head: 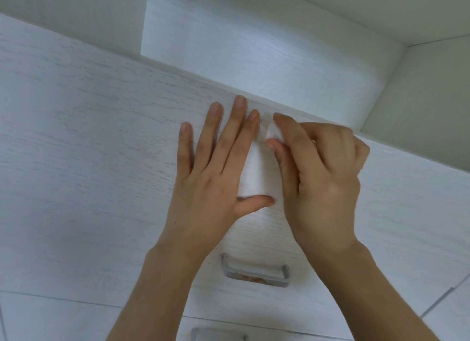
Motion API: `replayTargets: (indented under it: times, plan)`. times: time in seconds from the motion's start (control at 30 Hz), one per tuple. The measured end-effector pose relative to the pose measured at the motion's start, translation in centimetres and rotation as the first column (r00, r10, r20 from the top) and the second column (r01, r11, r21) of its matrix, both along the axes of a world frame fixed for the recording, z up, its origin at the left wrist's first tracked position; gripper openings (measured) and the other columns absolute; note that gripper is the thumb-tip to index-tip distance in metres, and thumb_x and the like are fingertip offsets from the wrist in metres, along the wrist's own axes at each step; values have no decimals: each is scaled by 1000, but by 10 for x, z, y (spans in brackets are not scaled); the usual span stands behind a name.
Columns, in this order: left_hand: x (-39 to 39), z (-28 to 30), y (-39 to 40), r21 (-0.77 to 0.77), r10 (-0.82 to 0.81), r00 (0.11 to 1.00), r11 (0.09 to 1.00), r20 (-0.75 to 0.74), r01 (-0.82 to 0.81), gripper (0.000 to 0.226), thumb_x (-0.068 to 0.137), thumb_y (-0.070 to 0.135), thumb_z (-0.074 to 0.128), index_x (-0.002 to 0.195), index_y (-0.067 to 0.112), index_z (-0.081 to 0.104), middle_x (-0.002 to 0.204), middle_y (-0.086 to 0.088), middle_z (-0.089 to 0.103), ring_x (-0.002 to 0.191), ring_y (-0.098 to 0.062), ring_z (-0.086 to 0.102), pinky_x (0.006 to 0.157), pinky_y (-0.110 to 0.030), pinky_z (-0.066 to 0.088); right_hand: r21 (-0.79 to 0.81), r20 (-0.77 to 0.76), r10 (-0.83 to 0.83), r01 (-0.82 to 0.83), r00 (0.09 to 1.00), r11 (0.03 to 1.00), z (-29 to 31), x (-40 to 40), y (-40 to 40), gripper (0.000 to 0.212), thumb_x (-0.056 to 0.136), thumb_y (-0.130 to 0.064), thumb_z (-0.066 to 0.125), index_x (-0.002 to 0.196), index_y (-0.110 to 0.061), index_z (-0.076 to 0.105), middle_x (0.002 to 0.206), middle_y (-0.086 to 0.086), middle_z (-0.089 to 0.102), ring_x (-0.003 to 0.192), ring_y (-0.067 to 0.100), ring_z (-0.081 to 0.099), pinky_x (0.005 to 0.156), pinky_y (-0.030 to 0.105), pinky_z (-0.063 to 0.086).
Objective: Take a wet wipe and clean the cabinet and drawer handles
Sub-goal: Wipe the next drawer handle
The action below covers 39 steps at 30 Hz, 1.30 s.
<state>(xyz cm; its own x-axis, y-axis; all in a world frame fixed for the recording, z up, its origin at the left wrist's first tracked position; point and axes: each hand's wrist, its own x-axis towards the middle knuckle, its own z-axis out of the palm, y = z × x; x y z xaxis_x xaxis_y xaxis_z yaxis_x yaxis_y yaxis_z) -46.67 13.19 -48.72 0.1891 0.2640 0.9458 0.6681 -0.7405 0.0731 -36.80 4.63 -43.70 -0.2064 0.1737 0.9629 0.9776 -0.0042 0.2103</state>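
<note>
A white wet wipe [256, 170] lies flat on the white wood-grain cabinet top [89, 127], between my two hands. My left hand [216, 167] rests on its left part, fingers spread and thumb along its near edge. My right hand [323, 172] pinches the wipe's far right corner between thumb and forefinger, lifting it slightly. Below the hands, a grey drawer handle [255, 270] sticks out from the top drawer front. The upper edge of a second grey handle [218, 334] shows at the frame's bottom edge.
An open white recess [254, 48] sits beyond the cabinet top, with a side wall [419, 99] at the right. Pale floor tiles [452, 312] show at the lower right.
</note>
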Motion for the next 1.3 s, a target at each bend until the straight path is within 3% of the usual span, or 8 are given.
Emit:
replayTargets:
  times: [0.37, 0.53, 0.7, 0.8, 0.9, 1.03, 1.2, 1.3]
  plan:
    - [1, -1, 0, -3, -12, 1000, 1000, 17, 12, 110, 73, 72, 57, 151, 12, 8, 157, -8, 11, 146, -26, 4, 117, -47, -4, 119, -189, -58, 82, 980, 990, -6, -12, -8, 16, 89, -25, 65, 102, -18, 71, 87, -5, 68, 86, 10, 52, 88, 32, 25]
    - [2, 0, -1, -3, -23, 999, 1000, 39, 23, 97, 83, 72, 40, 151, 9, 10, 157, -8, 12, 146, -26, 6, 117, -47, -3, 115, -228, 65, -39, 972, 993, -6, -22, 3, 17, 85, -18, 68, 102, -13, 71, 86, -1, 67, 87, 9, 50, 89, 28, 32]
    - [-2, 1, -2, -28, -41, 999, 999, 7, 41, 111, 71, 71, 57, 151, 12, 8, 157, -8, 10, 146, -26, 4, 117, -46, -4, 153, -210, 66, -34, 976, 988, -14, -1, -11, 19, 86, -21, 66, 105, -17, 69, 89, -15, 55, 92, 10, 50, 83, 36, 41]
    - [-4, 4, -6, -70, -64, 998, 996, -16, 63, 112, 68, 70, 56, 151, 14, 4, 157, -6, 5, 146, -23, -5, 116, -45, -8, 184, -310, -3, 63, 951, 981, -18, 17, -23, 18, 88, -23, 64, 105, -22, 68, 93, -17, 56, 94, 13, 49, 81, 45, 41]
    - [-5, 5, -9, -114, -99, 995, 989, -18, 96, 111, 68, 69, 54, 151, 16, 2, 158, -5, 3, 144, -18, -11, 116, -43, -12, 202, -544, 48, 75, 838, 977, -21, 32, -35, 17, 91, -29, 59, 101, -22, 70, 93, -13, 63, 98, 12, 51, 87, 34, 43]
    - [-5, 5, -11, -143, -117, 993, 983, -20, 113, 110, 68, 69, 52, 151, 18, 0, 158, -4, 1, 143, -16, -13, 115, -42, -14, 355, -788, 372, -131, 490, 926, -20, 33, -39, 14, 91, -28, 61, 94, -22, 73, 88, -10, 67, 87, 0, 61, 74, 6, 41]
    - [-4, 6, -11, -144, -133, 991, 981, -11, 130, 108, 68, 71, 47, 151, 20, 1, 158, -5, 1, 143, -16, -13, 115, -40, -16, 410, -816, 465, -224, 343, 884, -13, 18, -30, 16, 92, -28, 60, 88, -25, 75, 78, -8, 70, 82, -2, 65, 83, 23, 50]
    - [-3, 5, -11, -137, -139, 990, 981, -15, 136, 107, 69, 70, 48, 151, 19, 1, 158, -7, 0, 143, -17, -13, 114, -41, -17, 429, -813, 486, -236, 319, 872, -17, 12, -32, 21, 92, -27, 59, 87, -14, 75, 79, -10, 70, 90, -6, 64, 81, 9, 45]
